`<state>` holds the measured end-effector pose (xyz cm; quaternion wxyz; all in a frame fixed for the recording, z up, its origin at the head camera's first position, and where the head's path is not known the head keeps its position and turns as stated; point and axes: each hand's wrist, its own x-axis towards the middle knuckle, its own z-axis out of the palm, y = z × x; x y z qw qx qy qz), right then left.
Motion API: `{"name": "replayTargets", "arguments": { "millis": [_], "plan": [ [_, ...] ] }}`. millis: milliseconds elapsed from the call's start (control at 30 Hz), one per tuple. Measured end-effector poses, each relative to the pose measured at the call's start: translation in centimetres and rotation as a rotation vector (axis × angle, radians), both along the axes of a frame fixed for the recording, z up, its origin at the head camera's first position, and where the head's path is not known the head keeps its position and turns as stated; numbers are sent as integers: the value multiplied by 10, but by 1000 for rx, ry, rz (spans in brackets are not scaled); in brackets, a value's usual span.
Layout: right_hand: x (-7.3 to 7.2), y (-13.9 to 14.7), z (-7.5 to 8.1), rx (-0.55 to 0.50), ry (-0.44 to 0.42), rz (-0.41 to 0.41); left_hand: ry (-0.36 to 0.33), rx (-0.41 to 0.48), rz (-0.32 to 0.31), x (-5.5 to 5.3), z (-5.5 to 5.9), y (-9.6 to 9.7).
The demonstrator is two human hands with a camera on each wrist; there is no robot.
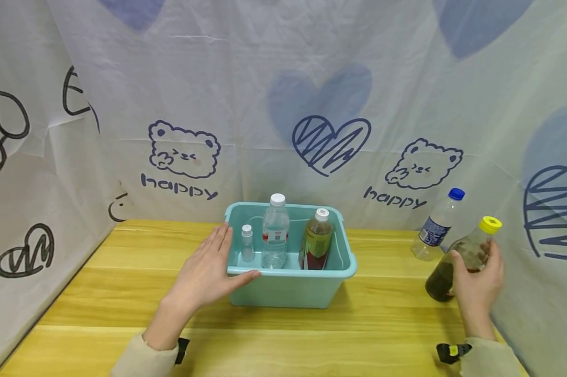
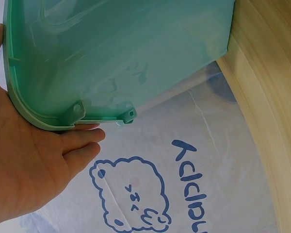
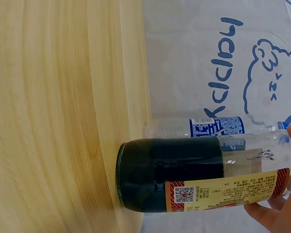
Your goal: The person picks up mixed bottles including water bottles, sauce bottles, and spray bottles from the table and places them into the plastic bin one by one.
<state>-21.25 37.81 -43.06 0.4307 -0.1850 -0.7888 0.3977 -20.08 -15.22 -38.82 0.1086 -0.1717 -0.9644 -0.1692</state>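
Observation:
My left hand point(image 1: 207, 269) lies against the near left corner of a light teal plastic bin point(image 1: 283, 290), fingers along its left side and thumb over the front rim. In the left wrist view its palm touches the corner of the bin point(image 2: 136, 53). At the right, my right hand point(image 1: 480, 285) grips a clear bottle of dark liquid point(image 1: 441, 280) with a yellow cap round its upper part. A cream and red label shows on this bottle point(image 3: 203, 179) in the right wrist view. Whether its base touches the table cannot be told.
Inside the bin stand a small clear bottle point(image 1: 247, 246), a larger white-capped water bottle point(image 1: 275, 248) and a brown drink bottle point(image 1: 317, 243). Behind the gripped bottle is a blue-capped clear bottle point(image 1: 435, 230). A printed cloth point(image 1: 259, 173) hangs behind the wooden table point(image 1: 288, 343).

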Motion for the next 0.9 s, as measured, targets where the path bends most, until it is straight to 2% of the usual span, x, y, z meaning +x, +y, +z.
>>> {"name": "replayTargets", "arguments": {
  "millis": [167, 633, 900],
  "plan": [
    [0, -2, 1, 1, -11, -24, 1, 0, -2, -1, -1, -1],
    [4, -10, 0, -89, 47, -25, 0, 2, 1, -1, -2, -1],
    [7, -22, 2, -169, 133, 15, 5, 1, 0, -1, -2, 0]
  ]
}}
